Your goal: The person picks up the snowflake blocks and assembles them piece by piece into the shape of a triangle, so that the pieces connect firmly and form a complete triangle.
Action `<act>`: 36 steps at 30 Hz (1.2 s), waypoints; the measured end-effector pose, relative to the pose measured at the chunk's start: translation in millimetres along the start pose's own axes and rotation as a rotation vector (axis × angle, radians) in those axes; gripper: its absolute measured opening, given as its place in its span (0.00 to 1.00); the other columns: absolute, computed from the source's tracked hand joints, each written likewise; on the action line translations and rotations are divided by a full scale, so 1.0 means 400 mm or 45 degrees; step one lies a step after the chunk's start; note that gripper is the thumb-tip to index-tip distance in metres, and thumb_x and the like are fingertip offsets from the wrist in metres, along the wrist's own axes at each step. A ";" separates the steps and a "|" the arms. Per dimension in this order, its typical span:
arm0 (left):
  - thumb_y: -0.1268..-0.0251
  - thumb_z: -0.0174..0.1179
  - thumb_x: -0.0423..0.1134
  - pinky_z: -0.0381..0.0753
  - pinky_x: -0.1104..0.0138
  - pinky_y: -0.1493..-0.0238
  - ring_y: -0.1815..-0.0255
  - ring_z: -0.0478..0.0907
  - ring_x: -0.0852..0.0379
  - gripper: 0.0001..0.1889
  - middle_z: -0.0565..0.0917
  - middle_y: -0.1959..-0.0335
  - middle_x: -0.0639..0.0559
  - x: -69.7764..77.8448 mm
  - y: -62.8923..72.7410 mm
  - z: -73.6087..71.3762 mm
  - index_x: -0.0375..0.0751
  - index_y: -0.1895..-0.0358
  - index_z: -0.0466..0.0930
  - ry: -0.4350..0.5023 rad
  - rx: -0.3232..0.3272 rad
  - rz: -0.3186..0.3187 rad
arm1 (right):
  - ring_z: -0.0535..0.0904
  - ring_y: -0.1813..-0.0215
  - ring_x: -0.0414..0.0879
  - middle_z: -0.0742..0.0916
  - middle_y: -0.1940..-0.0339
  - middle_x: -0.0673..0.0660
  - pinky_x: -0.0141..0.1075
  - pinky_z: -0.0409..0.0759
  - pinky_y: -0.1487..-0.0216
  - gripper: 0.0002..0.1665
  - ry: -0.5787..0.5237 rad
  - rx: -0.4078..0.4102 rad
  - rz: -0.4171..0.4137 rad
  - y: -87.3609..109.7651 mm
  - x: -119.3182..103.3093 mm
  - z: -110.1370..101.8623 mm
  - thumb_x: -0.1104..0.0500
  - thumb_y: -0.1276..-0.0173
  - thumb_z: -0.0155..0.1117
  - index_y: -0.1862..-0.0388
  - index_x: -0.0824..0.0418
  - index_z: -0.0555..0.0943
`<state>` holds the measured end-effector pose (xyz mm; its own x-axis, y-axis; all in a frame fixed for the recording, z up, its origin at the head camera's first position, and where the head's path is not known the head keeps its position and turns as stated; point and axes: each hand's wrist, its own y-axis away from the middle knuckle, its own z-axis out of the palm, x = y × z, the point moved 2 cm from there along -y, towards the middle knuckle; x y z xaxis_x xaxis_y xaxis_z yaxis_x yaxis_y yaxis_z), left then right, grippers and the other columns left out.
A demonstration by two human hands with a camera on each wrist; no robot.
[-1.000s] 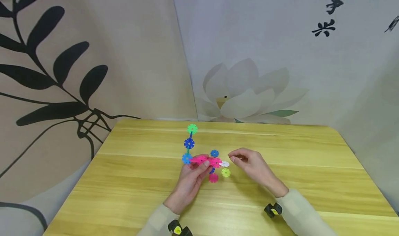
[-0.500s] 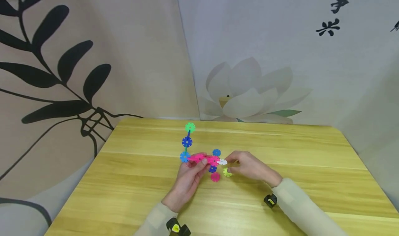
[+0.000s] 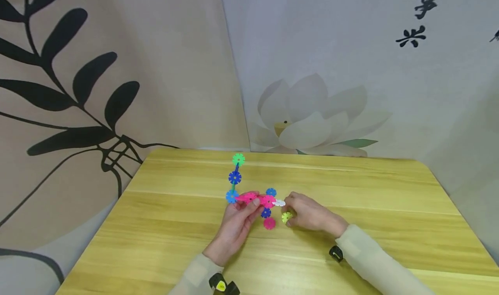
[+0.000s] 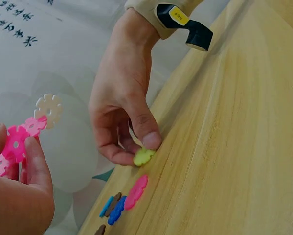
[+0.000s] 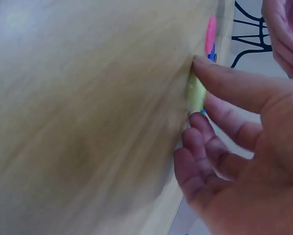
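Note:
My left hand (image 3: pixel 234 225) grips a chain of joined plastic snowflake discs by its pink discs (image 4: pixel 15 144). A white disc (image 4: pixel 48 111) forms the chain's right end. Up the other end, in the head view, run a light blue disc (image 3: pixel 231 196), a dark blue disc (image 3: pixel 235 177) and a green disc (image 3: pixel 238 159). My right hand (image 3: pixel 312 212) pinches a yellow-green snowflake disc (image 4: pixel 144 156) between thumb and fingers, low at the tabletop. In the right wrist view the fingers partly cover that yellow-green disc (image 5: pixel 197 93).
Loose discs lie on the wooden table (image 3: pixel 374 191) between the hands: a pink one (image 3: pixel 269 223), a dark blue one (image 3: pixel 266 213) and a blue one (image 3: pixel 270 192). Brown discs (image 4: pixel 113 204) show beside them in the left wrist view. A printed backdrop stands behind the table.
My right hand has come down and left onto the yellow-green disc and now pinches it. The left hand keeps its grip on the chain, nearly still.

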<state>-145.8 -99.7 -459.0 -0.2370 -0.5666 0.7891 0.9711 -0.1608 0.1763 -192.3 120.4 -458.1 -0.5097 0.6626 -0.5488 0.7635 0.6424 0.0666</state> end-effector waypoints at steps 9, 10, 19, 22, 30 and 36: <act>0.26 0.62 0.31 0.83 0.64 0.41 0.50 0.85 0.55 0.16 0.84 0.48 0.46 -0.012 -0.003 0.011 0.29 0.41 0.74 0.000 -0.031 0.004 | 0.78 0.67 0.40 0.84 0.66 0.48 0.32 0.78 0.66 0.12 -0.247 0.119 0.149 0.050 -0.006 -0.007 0.68 0.33 0.72 0.58 0.58 0.78; 0.26 0.62 0.31 0.83 0.64 0.41 0.50 0.86 0.55 0.16 0.84 0.49 0.46 -0.012 -0.003 0.012 0.28 0.41 0.74 -0.001 -0.034 0.005 | 0.80 0.67 0.40 0.85 0.65 0.49 0.33 0.80 0.66 0.11 -0.297 0.136 0.160 0.056 -0.007 -0.009 0.68 0.32 0.70 0.57 0.58 0.77; 0.28 0.64 0.31 0.83 0.64 0.42 0.52 0.86 0.55 0.15 0.84 0.50 0.46 -0.021 -0.006 0.020 0.31 0.43 0.75 0.030 -0.016 -0.008 | 0.86 0.60 0.44 0.87 0.57 0.54 0.33 0.85 0.61 0.13 -0.507 0.349 0.249 0.104 -0.012 -0.024 0.66 0.32 0.70 0.50 0.62 0.80; 0.28 0.63 0.30 0.83 0.64 0.41 0.52 0.85 0.55 0.14 0.83 0.49 0.46 -0.025 -0.005 0.025 0.32 0.44 0.76 0.024 -0.018 -0.014 | 0.87 0.59 0.45 0.87 0.59 0.53 0.32 0.86 0.59 0.13 -0.537 0.419 0.279 0.116 -0.013 -0.029 0.65 0.33 0.73 0.52 0.60 0.82; 0.28 0.64 0.31 0.82 0.62 0.40 0.50 0.86 0.54 0.12 0.84 0.47 0.43 -0.035 -0.006 0.038 0.34 0.46 0.78 0.016 -0.049 -0.026 | 0.89 0.60 0.50 0.88 0.60 0.56 0.38 0.89 0.59 0.10 -0.696 0.489 0.313 0.141 -0.024 -0.045 0.65 0.31 0.72 0.52 0.63 0.84; 0.28 0.65 0.33 0.82 0.62 0.40 0.48 0.87 0.52 0.15 0.85 0.44 0.42 -0.044 -0.005 0.046 0.34 0.44 0.76 0.000 -0.066 -0.057 | 0.90 0.60 0.60 0.87 0.58 0.60 0.46 0.89 0.59 0.11 -0.774 0.501 0.296 0.152 -0.029 -0.051 0.66 0.30 0.70 0.50 0.67 0.83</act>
<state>-143.3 -74.4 -462.2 -0.2799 -0.5580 0.7812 0.9570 -0.2271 0.1807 -147.9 159.5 -430.8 -0.0970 0.3624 -0.9270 0.9677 0.2519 -0.0028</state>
